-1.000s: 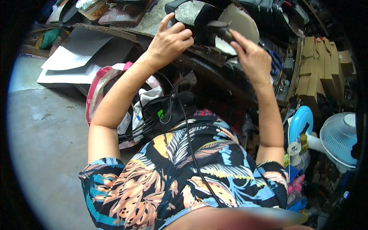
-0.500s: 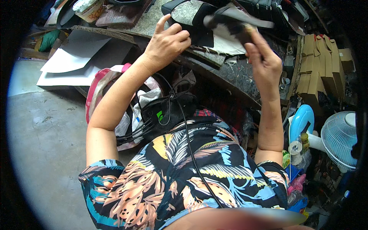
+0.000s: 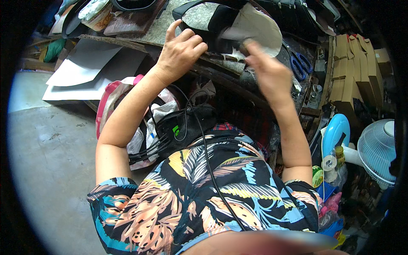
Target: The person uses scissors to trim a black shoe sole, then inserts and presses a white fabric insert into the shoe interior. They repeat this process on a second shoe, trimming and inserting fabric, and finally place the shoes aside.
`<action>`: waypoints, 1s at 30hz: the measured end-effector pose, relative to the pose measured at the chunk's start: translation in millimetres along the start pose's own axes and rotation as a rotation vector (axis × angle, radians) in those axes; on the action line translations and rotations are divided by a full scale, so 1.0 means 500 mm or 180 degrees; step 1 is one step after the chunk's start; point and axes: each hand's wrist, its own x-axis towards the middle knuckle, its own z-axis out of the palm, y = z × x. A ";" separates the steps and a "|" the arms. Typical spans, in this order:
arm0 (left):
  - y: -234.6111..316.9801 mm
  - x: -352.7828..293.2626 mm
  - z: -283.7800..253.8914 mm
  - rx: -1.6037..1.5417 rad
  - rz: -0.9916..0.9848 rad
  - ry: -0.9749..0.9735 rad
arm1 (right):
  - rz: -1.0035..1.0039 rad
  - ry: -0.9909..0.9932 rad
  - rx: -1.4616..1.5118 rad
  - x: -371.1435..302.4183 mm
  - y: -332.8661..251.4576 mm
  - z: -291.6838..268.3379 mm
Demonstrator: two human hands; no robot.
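Basically both hands are up at the front edge of the table (image 3: 114, 42). Left hand (image 3: 180, 53): half-curled, palm down, index stuck out against the left end of a black strap piece (image 3: 228, 19). Remaining fingers are bent by that piece's near side; can't tell if the thumb pinches anything. Right hand (image 3: 272, 74): closed around the end of a small tool (image 3: 245, 46), forefinger and thumb forward (hand and tool both smeared, so tool type unclear). Tool's far end is a grey blur over the strap piece's right part; can't tell if it touches.

Strap piece lies along the front edge, around mid-length, partly on a grey speckled slab (image 3: 163, 32). An off-white rounded sheet (image 3: 263, 29) sits just beside it on the right, frayed bits at its near side. Blue-handled scissors (image 3: 301, 67) lie toward the table's right edge. Tub with a whitish top (image 3: 97, 17) stands near the far left corner.

Past the right edge: a row of brown cardboard boxes (image 3: 357, 72), with a white fan (image 3: 378, 153) nearer the person. Below the front edge, left part: white sheets (image 3: 80, 63), then a pink-rimmed bag (image 3: 104, 106).
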 end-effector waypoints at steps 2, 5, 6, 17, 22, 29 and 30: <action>-0.003 0.002 0.001 -0.0001 0.0020 -0.0003 | 0.0088 -0.0503 -0.0744 0.003 0.002 0.009; -0.005 0.003 0.000 -0.0063 0.0072 0.0027 | -0.0278 -0.0326 -0.0743 0.015 0.021 -0.015; -0.002 0.001 -0.001 -0.0059 0.0032 -0.0022 | -0.0396 0.0051 -0.0250 0.015 0.024 -0.023; 0.044 0.025 0.011 0.0236 -0.0122 -0.0092 | 0.0756 -0.0801 0.0281 -0.054 0.057 -0.045; 0.023 0.065 -0.021 -0.0210 0.0078 -0.0263 | 0.1091 0.0511 0.0698 -0.093 0.098 -0.102; -0.121 0.128 -0.135 -0.0154 0.0589 -0.1191 | 0.1039 -0.0073 -0.1147 -0.137 0.119 -0.152; -0.115 0.130 -0.133 -0.0339 0.0598 -0.0943 | 0.1027 -0.0297 -0.1223 -0.129 0.116 -0.151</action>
